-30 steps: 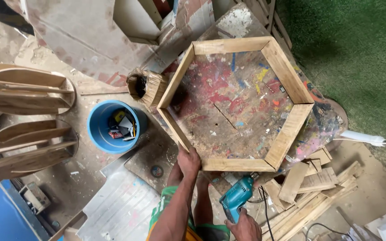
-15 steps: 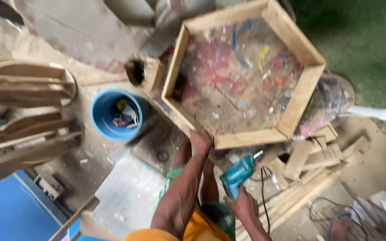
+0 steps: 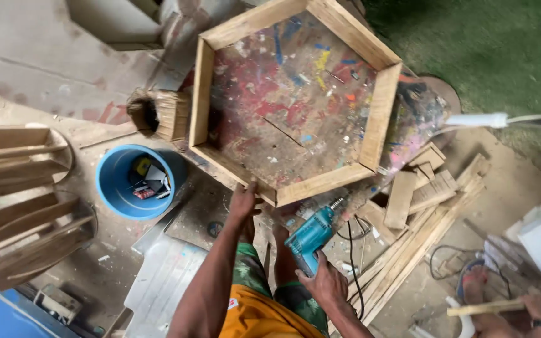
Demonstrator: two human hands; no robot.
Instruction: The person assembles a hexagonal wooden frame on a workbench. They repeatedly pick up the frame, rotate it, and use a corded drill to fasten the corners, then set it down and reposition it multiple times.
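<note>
A hexagonal wooden frame (image 3: 380, 116) lies on a paint-splattered table top (image 3: 289, 94). My left hand (image 3: 243, 201) grips the frame's near corner, fingers pressed on the wood. My right hand (image 3: 325, 283) holds a teal electric drill (image 3: 311, 235) by its handle, just below the frame's near edge, with the bit pointing up toward the frame. A black cord (image 3: 352, 250) runs down from the drill.
A blue bucket (image 3: 111, 188) with small items stands at the left, beside a short wooden block with a hole (image 3: 158, 114). Curved wooden pieces (image 3: 20, 188) sit at far left. Loose wood offcuts (image 3: 421, 200) lie at right. Another person's foot (image 3: 480, 285) shows at lower right.
The view has shifted, so the frame sits higher and turned. My right hand has brought the drill up closer to the frame's near edge. My left hand stays on the frame's corner.
</note>
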